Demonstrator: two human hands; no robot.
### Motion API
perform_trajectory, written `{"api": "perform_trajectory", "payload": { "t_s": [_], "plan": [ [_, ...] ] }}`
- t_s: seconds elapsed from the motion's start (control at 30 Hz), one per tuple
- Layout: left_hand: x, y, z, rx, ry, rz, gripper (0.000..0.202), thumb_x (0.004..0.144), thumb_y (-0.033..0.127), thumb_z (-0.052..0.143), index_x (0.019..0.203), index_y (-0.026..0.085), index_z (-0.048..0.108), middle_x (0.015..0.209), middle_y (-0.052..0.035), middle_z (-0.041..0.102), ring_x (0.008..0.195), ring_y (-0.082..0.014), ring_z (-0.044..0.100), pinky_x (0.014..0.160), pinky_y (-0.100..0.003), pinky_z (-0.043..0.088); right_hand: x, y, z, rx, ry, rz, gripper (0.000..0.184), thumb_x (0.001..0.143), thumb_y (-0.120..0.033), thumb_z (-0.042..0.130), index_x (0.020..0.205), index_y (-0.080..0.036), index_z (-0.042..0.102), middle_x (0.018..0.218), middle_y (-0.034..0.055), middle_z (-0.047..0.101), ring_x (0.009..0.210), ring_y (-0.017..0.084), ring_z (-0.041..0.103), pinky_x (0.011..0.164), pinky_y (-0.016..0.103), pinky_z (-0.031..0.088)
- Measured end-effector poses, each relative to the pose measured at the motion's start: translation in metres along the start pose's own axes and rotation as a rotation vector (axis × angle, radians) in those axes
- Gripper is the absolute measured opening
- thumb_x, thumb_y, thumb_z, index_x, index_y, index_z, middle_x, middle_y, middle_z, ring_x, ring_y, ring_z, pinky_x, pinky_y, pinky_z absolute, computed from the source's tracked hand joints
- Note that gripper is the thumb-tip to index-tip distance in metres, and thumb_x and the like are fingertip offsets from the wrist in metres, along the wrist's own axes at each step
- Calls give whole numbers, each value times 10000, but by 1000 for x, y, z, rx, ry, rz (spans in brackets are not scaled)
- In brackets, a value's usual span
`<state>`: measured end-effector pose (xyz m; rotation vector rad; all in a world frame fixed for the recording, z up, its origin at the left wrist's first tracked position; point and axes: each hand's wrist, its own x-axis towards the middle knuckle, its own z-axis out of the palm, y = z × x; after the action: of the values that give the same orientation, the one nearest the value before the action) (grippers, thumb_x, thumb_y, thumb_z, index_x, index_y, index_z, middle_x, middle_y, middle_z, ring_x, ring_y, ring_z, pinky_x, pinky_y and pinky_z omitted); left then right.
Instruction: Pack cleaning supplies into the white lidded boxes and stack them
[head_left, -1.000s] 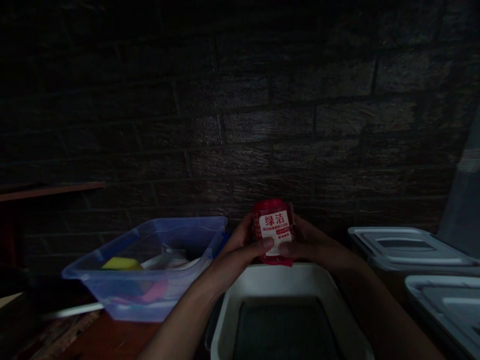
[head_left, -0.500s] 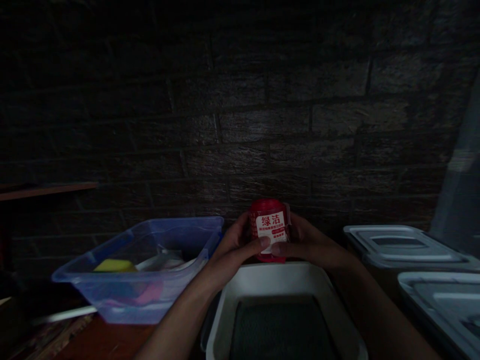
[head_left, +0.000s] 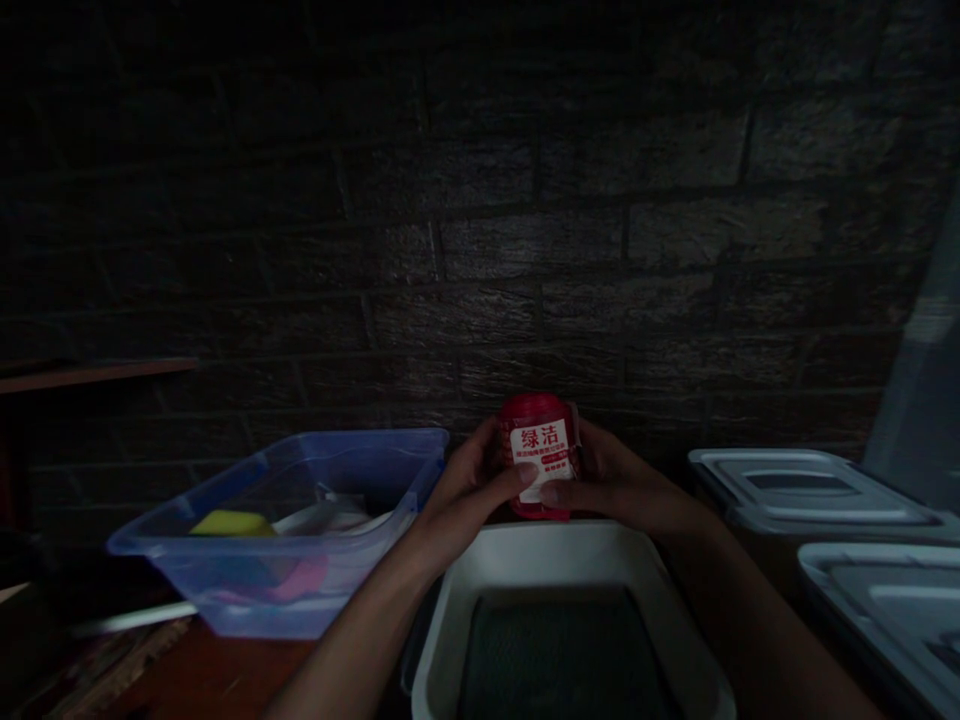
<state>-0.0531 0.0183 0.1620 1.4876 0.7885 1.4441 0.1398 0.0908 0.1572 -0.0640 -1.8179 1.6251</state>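
Note:
Between my two hands a red roll of garbage bags [head_left: 538,437] stands upright, with a white label bearing red Chinese characters facing me. My left hand [head_left: 474,482] is closed round its left side, the thumb lying across the lower label. Round the right side my right hand [head_left: 609,480] is closed, its thumb also on the lower front. The fingers behind the roll are partly hidden. Just on the near side of the roll is a white bin [head_left: 559,550] with a dark green panel inside, between my forearms.
A translucent blue plastic tub [head_left: 262,590] on the left holds a yellow item [head_left: 234,523], something pink and white pieces. To the right lie two grey-white lids or lidded boxes [head_left: 810,460]. A dark brick wall [head_left: 480,250] rises behind, and a shelf edge [head_left: 97,374] juts in at left.
Both hands keep hold of the roll, which sits very slightly higher in the picture. The view has shifted a little; otherwise the scene is the same.

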Motion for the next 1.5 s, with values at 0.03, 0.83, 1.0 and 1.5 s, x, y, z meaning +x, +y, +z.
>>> {"api": "perform_trajectory", "payload": {
  "t_s": [0.03,0.83,1.0,1.5],
  "plan": [
    [0,0,0,5,3,0,585,841,266,816,1379,214,594,1338,-122,708,1259,-315,645,1121,-478,468,0,0,0,-4,5,3,724,770,-195,877,1407,-263,539,1369,77,664,1193,238,657,1041,416,514],
    [1,0,1,4,1,-12,580,832,256,825,1367,202,606,1304,-134,725,1231,-317,665,1098,-479,488,-1,1,-3,-17,10,29,704,764,-211,881,1388,-264,559,1339,74,677,1184,237,659,1022,414,526],
    [0,1,1,14,5,-14,575,828,256,824,1362,197,618,1278,-133,737,1225,-323,668,1091,-485,491,-1,0,-2,-25,22,46,696,763,-220,879,1384,-258,567,1343,75,678,1182,241,661,1025,423,526],
    [1,0,1,-16,-1,-10,564,817,253,834,1342,201,634,1308,-125,730,1253,-330,659,1088,-472,505,-2,0,-1,-17,22,58,702,757,-246,887,1382,-247,566,1332,77,685,1173,239,667,1014,405,533]
  ]
}}
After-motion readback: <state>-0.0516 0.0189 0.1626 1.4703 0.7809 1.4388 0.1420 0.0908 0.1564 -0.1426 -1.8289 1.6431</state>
